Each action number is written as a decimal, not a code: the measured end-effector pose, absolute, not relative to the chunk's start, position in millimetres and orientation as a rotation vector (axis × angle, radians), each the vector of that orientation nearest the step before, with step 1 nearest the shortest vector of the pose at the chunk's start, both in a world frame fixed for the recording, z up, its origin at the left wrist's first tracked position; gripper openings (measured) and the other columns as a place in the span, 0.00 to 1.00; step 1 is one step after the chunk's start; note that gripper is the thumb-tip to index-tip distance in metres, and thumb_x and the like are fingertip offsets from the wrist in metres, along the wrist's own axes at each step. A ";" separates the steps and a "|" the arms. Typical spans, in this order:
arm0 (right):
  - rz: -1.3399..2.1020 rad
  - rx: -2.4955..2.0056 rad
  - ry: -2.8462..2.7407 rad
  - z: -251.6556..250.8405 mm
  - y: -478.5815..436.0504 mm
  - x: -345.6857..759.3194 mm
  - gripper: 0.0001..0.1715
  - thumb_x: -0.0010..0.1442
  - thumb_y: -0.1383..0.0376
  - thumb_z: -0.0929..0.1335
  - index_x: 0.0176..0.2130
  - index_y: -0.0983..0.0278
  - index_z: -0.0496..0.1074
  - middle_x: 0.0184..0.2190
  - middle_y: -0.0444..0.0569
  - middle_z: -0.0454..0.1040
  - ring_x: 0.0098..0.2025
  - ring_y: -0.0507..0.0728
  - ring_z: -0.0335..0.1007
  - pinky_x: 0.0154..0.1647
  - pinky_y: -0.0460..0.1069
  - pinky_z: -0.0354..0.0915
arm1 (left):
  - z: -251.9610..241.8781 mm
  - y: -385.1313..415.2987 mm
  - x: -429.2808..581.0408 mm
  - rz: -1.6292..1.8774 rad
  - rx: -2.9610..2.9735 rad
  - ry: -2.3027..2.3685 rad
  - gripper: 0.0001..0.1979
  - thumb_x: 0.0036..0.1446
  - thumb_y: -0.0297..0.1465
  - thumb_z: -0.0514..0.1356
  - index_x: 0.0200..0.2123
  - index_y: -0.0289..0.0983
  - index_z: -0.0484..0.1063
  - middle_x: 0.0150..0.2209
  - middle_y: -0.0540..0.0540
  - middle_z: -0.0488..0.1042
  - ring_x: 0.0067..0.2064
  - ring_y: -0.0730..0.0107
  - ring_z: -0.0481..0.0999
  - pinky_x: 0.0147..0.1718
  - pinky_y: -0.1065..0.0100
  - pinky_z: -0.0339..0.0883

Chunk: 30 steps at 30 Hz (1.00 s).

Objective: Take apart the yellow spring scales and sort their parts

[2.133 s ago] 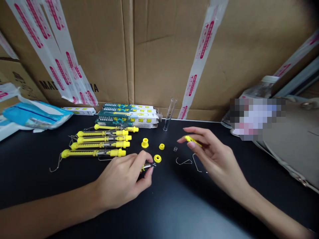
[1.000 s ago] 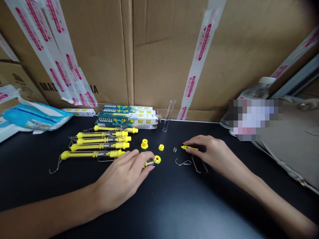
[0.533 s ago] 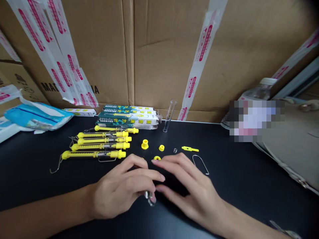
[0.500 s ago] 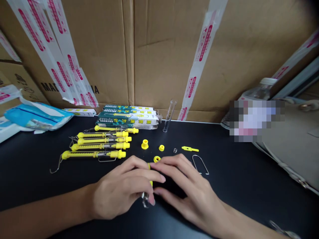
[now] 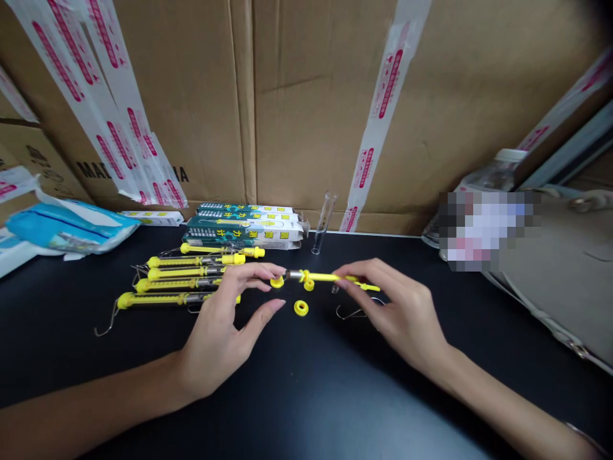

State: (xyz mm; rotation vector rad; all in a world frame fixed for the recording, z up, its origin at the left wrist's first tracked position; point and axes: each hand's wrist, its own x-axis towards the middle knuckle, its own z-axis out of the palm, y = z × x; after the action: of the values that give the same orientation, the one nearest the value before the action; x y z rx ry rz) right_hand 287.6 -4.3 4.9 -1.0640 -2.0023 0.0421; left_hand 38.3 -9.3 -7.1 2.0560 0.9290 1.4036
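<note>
Between finger and thumb, my right hand (image 5: 402, 306) pinches a yellow spring-scale rod (image 5: 320, 276) with a metal spring (image 5: 293, 275) at its left end. My left hand (image 5: 225, 326) is open, thumb and fingers apart, just left of that spring; whether a fingertip touches it I cannot tell. A yellow flanged cap (image 5: 277, 282), a small yellow bushing (image 5: 309, 285) and a yellow ring (image 5: 301, 308) lie below and around the rod. A thin metal hook (image 5: 352, 314) is on the table beside my right hand, close to a flat yellow piece (image 5: 371, 287), partly covered.
Several assembled yellow spring scales (image 5: 177, 283) lie side by side at the left, partly behind my left hand. A clear tube (image 5: 324, 223) stands near stacked spring-scale boxes (image 5: 244, 230). Farther out are a blue packet (image 5: 71, 223), a plastic bottle (image 5: 498, 172) and a grey bag (image 5: 560, 255).
My hands have moved apart and up from the near table. The rod with its spring now shows in my right hand, my left hand has opened, and a hook now shows beside the right.
</note>
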 end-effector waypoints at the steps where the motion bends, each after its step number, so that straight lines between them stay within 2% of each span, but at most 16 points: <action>1: 0.013 -1.106 -1.984 4.4 3.4 292.5 0.04 0.66 0.68 0.69 0.41 0.63 0.76 0.37 0.49 0.78 0.38 0.56 0.75 0.40 0.50 0.70 | -6.7 -8.4 38.0 1.413 2.070 0.956 0.15 0.63 0.25 0.61 0.49 0.45 0.63 0.51 0.50 0.73 0.51 0.70 0.75 0.51 0.67 0.71; 5: -0.059 -1.269 -1.991 -4.7 35.0 305.0 0.05 0.64 0.65 0.70 0.39 0.62 0.79 0.37 0.51 0.78 0.41 0.61 0.74 0.44 0.56 0.70 | -5.7 -7.7 35.7 1.380 2.203 1.049 0.14 0.63 0.26 0.61 0.49 0.43 0.64 0.48 0.49 0.71 0.45 0.71 0.74 0.47 0.66 0.70; 8: -0.044 -1.322 -2.022 -12.8 50.2 305.0 0.05 0.62 0.66 0.72 0.38 0.60 0.81 0.34 0.50 0.78 0.40 0.63 0.73 0.42 0.58 0.70 | -4.6 -9.0 33.4 1.337 2.342 1.110 0.12 0.63 0.27 0.61 0.48 0.41 0.64 0.46 0.49 0.71 0.43 0.71 0.72 0.43 0.67 0.70; 11: -0.016 -1.352 -2.031 -17.1 55.4 302.8 0.06 0.62 0.67 0.72 0.39 0.60 0.82 0.35 0.50 0.79 0.39 0.62 0.74 0.42 0.57 0.70 | -2.5 -10.3 29.6 1.308 2.487 1.101 0.09 0.65 0.27 0.60 0.47 0.39 0.64 0.45 0.48 0.71 0.46 0.69 0.72 0.43 0.68 0.69; 14: 0.017 -1.359 -2.038 -17.3 54.9 303.3 0.10 0.63 0.68 0.70 0.44 0.60 0.81 0.38 0.50 0.80 0.40 0.60 0.76 0.42 0.55 0.72 | -0.1 -10.3 21.8 1.214 2.668 1.070 0.09 0.67 0.32 0.58 0.48 0.37 0.64 0.45 0.45 0.71 0.49 0.65 0.71 0.48 0.65 0.67; 17: 0.044 -1.360 -2.058 -15.2 52.7 306.1 0.12 0.64 0.68 0.69 0.46 0.60 0.80 0.40 0.49 0.81 0.40 0.59 0.76 0.43 0.54 0.72 | 1.7 -8.1 9.2 1.094 2.836 1.108 0.10 0.68 0.35 0.57 0.48 0.36 0.65 0.44 0.43 0.71 0.49 0.61 0.71 0.51 0.59 0.65; 23: 0.048 -1.367 -2.108 -14.3 50.0 309.4 0.12 0.65 0.66 0.68 0.46 0.58 0.81 0.41 0.50 0.80 0.45 0.62 0.75 0.47 0.57 0.72 | -0.2 -0.4 -13.4 0.857 3.062 1.321 0.18 0.66 0.42 0.57 0.48 0.34 0.67 0.46 0.38 0.71 0.49 0.50 0.72 0.47 0.51 0.67; 30: -0.005 -1.388 -2.139 -20.4 52.0 309.0 0.14 0.66 0.65 0.67 0.48 0.59 0.81 0.40 0.53 0.78 0.42 0.63 0.74 0.45 0.59 0.72 | -0.5 -2.9 -12.1 0.815 3.166 1.390 0.21 0.70 0.44 0.47 0.48 0.32 0.66 0.44 0.36 0.72 0.47 0.50 0.74 0.43 0.53 0.70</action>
State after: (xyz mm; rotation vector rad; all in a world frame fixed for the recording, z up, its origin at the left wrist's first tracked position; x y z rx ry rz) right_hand 309.0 52.0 -20.4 -1.3881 -2.1388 -0.0047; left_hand -12.1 -2.9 -0.5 3.1664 1.3904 0.8147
